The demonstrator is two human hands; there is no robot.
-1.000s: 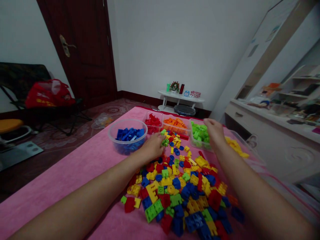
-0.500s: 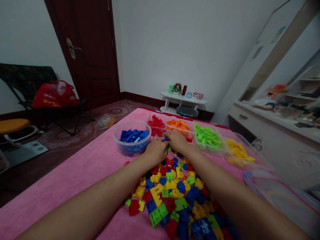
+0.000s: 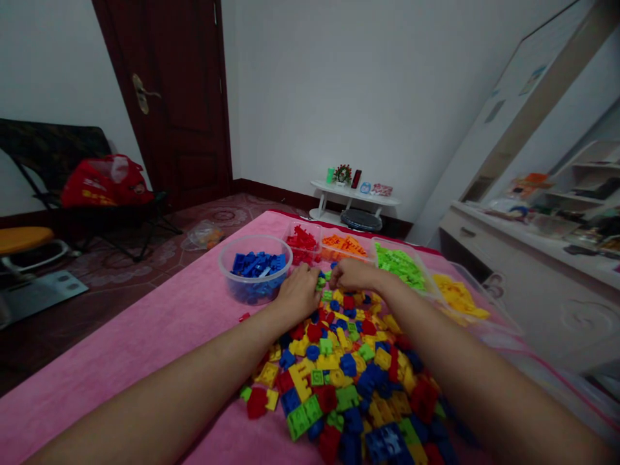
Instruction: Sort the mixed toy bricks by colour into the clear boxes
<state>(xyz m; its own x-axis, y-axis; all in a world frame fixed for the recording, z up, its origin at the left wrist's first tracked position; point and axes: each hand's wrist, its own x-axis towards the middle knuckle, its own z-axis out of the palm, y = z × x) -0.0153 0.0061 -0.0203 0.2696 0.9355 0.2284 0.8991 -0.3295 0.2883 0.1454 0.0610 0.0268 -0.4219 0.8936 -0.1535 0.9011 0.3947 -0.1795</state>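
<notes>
A heap of mixed red, blue, yellow and green bricks (image 3: 358,374) lies on the pink cloth (image 3: 159,336). My left hand (image 3: 299,292) rests at the far edge of the heap with its fingers curled over small green pieces. Facing it, my right hand (image 3: 352,276) has its fingers bent down onto the same spot; what either pinches is hidden. Just beyond stand a round clear bowl of blue bricks (image 3: 255,274), a tub of red bricks (image 3: 303,240), a tub of orange bricks (image 3: 345,247), a tub of green bricks (image 3: 401,266) and a tray of yellow bricks (image 3: 458,296).
A single red brick (image 3: 243,316) lies apart left of the heap. A dark door (image 3: 174,97), a folding chair with a red bag (image 3: 99,184), a low white shelf (image 3: 356,197) and a white counter (image 3: 533,258) surround the table.
My right hand went from over the green tub to the heap's far edge beside my left hand, then drew slightly back toward me. My left hand barely shifted.
</notes>
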